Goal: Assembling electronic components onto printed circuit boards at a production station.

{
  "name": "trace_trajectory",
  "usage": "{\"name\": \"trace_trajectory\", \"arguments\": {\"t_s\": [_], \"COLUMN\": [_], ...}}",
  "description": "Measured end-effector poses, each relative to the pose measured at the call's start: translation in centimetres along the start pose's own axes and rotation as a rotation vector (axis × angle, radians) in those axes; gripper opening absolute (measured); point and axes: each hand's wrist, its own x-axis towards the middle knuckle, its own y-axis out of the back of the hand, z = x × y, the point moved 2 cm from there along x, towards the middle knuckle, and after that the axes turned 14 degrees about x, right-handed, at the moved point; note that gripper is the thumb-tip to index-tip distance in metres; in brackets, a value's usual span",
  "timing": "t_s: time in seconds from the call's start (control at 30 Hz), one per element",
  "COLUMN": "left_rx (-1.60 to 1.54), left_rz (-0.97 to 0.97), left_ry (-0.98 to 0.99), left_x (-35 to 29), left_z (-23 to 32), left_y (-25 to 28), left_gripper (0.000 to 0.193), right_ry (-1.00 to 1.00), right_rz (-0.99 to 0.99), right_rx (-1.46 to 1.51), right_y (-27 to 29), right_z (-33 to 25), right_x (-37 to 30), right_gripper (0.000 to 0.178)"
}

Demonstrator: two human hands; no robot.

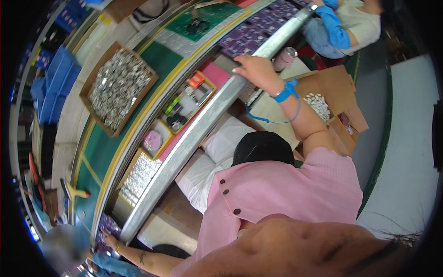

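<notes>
My right hand rests on the long grey metal rail, fingers stretched out and holding nothing. A blue wrist strap with a looped cord circles that wrist. Dark purple patterned panels lie just beyond it. At the lower left, my left hand reaches to the rail's near end, beside shiny purple packages. Its fingers look extended, small in the view. Between the hands, behind the rail, stand a yellow-edged tray of small items, a smaller tray with a pink roll and rows of silver parts.
An open carton heaped with small silver pieces stands on the green line. Blue bins are farther left. An open cardboard box with white pieces sits right of my arm, near a pink bottle. Other people work at upper right and lower left.
</notes>
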Motion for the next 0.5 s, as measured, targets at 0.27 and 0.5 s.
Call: {"name": "trace_trajectory", "arguments": {"t_s": [0.27,0.5], "left_rx": [-0.515,-0.421], "left_rz": [0.017,0.325], "left_ry": [-0.007,-0.274], "left_x": [-9.1,-21.1], "left_z": [8.6,18.8], "left_y": [16.3,32.6], "left_gripper": [0.066,0.058], "right_ry": [0.249,0.584], "right_rz": [-0.17,-0.133], "right_rx": [0.323,0.347], "right_y": [-0.6,-6.7], "right_z": [-7.7,-15.2], "right_x": [5.1,13.5], "right_gripper": [0.029,0.018]}}
